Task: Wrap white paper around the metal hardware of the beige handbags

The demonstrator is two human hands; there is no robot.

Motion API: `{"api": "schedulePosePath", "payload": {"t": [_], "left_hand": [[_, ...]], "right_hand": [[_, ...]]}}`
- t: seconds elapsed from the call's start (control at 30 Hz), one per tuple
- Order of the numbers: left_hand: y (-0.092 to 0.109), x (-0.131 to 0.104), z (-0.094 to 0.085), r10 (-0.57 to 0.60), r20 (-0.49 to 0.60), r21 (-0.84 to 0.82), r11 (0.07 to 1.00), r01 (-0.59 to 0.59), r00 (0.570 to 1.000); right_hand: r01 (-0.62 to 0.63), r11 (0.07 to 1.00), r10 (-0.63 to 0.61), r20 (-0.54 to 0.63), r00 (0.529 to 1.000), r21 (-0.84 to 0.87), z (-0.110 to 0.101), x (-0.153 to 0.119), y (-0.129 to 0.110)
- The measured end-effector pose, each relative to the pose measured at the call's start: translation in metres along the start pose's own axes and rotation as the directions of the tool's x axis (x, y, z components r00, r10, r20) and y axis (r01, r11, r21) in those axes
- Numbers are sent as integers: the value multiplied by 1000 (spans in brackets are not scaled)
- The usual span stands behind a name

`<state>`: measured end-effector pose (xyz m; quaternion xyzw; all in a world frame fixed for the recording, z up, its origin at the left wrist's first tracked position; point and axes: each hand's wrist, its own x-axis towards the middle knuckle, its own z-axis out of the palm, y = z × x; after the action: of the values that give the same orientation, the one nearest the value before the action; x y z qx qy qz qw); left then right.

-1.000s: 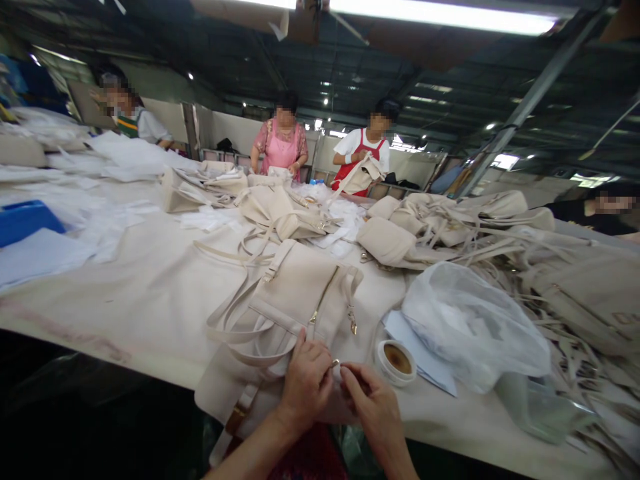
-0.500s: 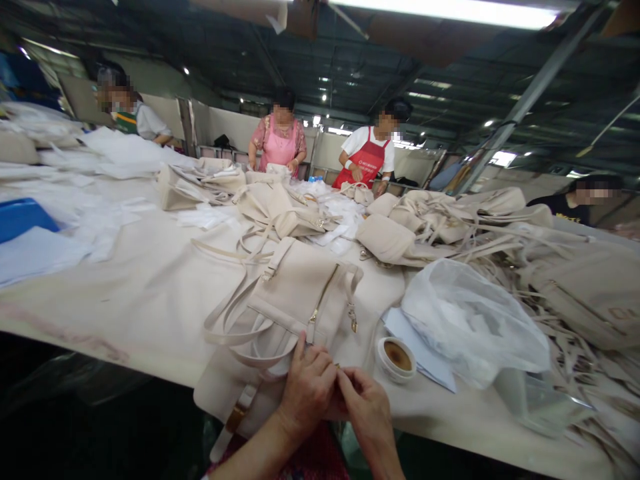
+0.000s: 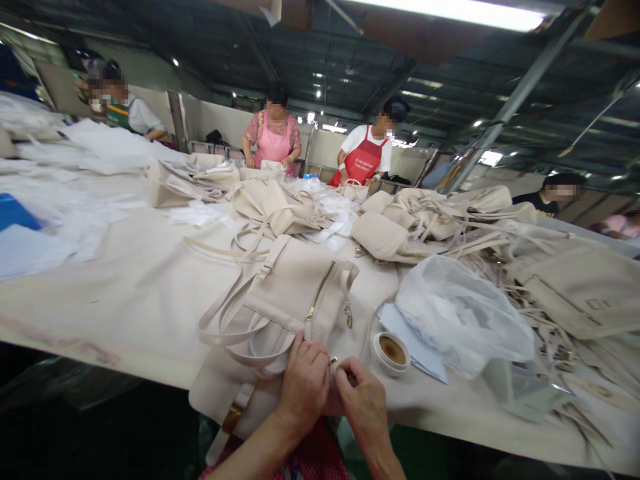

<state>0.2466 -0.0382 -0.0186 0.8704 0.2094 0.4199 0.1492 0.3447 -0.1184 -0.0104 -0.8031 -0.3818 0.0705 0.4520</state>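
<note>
A beige handbag (image 3: 290, 287) with a gold zip and long straps lies at the table's front edge. Its flap (image 3: 213, 380), with a gold buckle (image 3: 231, 420), hangs toward me over the edge. My left hand (image 3: 306, 380) is closed on the lower part of the bag, the index finger stretched toward the zip's end. A small gold fitting (image 3: 333, 361) sticks out beside that hand's fingertips. Just to the right, my right hand (image 3: 363, 393) has its fingers curled in a pinch, slightly apart from the fitting. Whatever lies between those fingers is hidden.
A round tub (image 3: 391, 352) of brown stuff stands on pale sheets (image 3: 420, 343) to the right, by a clear plastic bag (image 3: 463, 313). Beige bags (image 3: 570, 287) heap up beyond it. White wrapping (image 3: 120, 150) covers the left. Co-workers (image 3: 273, 137) stand across the table (image 3: 135, 287).
My right hand has drawn a little away from my left, and the gold fitting between them now shows more plainly. The whole view has shifted slightly.
</note>
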Motion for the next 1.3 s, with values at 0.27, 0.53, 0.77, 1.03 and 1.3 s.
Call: {"api": "schedulePosePath", "payload": {"t": [0.27,0.53,0.77,1.03,1.3], "left_hand": [[0,9,-11,-74,111,-135,987,89,991],[-12,18,-45,10,319,-353,929,110,948],[-12,20,-48,-56,352,-349,918,186,934],[-7,22,-45,-163,388,-368,875,315,907],[-8,20,-44,-149,369,-439,842,313,917]], "right_hand": [[284,943,-311,153,938,176,-26,12,5],[257,952,-307,532,790,168,-38,37,-24],[494,868,-421,446,790,-55,-27,33,-15],[669,689,-598,302,742,-279,-10,-8,13],[179,970,-202,140,969,164,-26,-8,3]]}}
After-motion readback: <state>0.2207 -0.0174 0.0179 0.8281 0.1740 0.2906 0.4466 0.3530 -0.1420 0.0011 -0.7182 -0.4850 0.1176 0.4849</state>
